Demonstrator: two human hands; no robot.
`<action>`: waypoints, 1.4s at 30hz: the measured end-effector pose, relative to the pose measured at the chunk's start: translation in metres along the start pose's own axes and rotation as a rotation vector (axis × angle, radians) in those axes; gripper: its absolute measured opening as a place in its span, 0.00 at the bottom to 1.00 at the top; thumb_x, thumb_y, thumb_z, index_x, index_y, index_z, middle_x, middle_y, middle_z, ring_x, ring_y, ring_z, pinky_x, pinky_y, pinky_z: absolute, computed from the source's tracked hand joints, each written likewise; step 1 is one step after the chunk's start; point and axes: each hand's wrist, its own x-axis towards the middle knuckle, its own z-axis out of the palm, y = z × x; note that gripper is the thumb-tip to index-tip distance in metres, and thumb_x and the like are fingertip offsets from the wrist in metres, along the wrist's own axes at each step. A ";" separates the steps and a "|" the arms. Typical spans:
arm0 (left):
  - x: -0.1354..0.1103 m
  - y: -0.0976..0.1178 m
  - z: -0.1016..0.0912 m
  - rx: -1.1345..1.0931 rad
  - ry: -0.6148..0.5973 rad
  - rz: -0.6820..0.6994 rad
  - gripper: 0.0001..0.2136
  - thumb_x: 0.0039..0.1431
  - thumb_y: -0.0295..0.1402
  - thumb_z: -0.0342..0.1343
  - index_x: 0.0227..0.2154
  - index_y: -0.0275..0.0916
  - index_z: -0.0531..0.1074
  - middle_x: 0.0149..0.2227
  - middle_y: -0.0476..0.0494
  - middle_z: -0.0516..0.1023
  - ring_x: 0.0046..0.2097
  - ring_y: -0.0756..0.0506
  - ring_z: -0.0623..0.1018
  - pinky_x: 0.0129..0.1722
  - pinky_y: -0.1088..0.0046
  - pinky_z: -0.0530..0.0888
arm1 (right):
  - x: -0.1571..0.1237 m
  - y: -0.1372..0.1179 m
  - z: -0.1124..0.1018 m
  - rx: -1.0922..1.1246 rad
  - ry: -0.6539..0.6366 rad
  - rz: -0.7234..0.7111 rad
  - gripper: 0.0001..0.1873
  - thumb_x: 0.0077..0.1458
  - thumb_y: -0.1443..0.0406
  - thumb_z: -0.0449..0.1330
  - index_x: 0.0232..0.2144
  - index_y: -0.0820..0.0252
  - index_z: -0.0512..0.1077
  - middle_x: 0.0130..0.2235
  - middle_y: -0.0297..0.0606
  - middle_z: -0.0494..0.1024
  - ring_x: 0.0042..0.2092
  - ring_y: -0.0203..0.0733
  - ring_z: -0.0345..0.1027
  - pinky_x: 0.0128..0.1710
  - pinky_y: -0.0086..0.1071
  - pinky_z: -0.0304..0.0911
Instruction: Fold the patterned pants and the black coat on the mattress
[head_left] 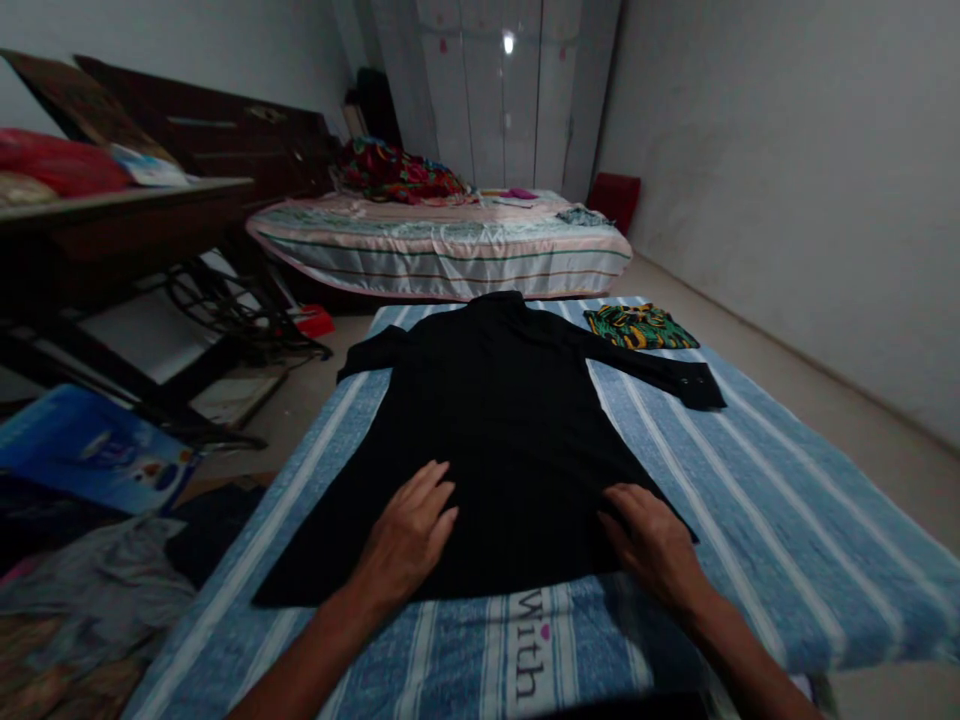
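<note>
A black shirt (495, 420) lies spread flat on a blue striped sheet (787, 500), collar away from me, sleeves out to both sides. My left hand (409, 535) rests flat on the shirt's lower left part, fingers stretched out and holding nothing. My right hand (652, 540) lies on the shirt's lower right hem, fingers spread and pressing the cloth down.
A folded green and yellow patterned cloth (637, 326) sits at the sheet's far right. Beyond is a mattress (450, 250) with a heap of colourful clothes (401, 172). A dark wooden table (120, 230) stands at left, with a blue bag (90, 445) and grey clothes (97, 580) on the floor.
</note>
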 end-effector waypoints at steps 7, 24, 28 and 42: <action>0.070 0.058 0.030 -0.025 -0.190 0.080 0.20 0.61 0.36 0.48 0.55 0.34 0.63 0.63 0.33 0.57 0.65 0.38 0.54 0.60 0.55 0.59 | 0.062 -0.019 0.013 0.052 -0.049 -0.069 0.14 0.59 0.64 0.48 0.41 0.57 0.71 0.45 0.41 0.74 0.44 0.43 0.68 0.45 0.35 0.63; 0.063 0.045 0.056 -0.105 -0.315 0.081 0.31 0.59 0.49 0.48 0.62 0.44 0.53 0.67 0.38 0.44 0.66 0.36 0.45 0.62 0.46 0.48 | 0.165 0.058 0.065 -0.210 -0.161 0.031 0.25 0.62 0.58 0.46 0.56 0.67 0.62 0.60 0.53 0.61 0.62 0.51 0.52 0.58 0.45 0.51; 0.060 0.042 0.057 -0.118 -0.305 0.089 0.31 0.58 0.48 0.50 0.63 0.45 0.52 0.67 0.39 0.44 0.66 0.36 0.45 0.62 0.45 0.49 | 0.163 0.035 0.074 -0.181 -0.129 -0.028 0.25 0.62 0.57 0.47 0.57 0.63 0.61 0.61 0.50 0.60 0.63 0.51 0.50 0.59 0.47 0.48; 0.169 0.020 0.037 -0.054 -0.166 -0.020 0.17 0.59 0.34 0.48 0.51 0.37 0.66 0.61 0.32 0.60 0.63 0.37 0.57 0.59 0.49 0.58 | 0.205 0.020 0.088 -0.166 -0.113 -0.072 0.26 0.61 0.55 0.47 0.56 0.63 0.64 0.59 0.50 0.63 0.61 0.52 0.53 0.58 0.45 0.51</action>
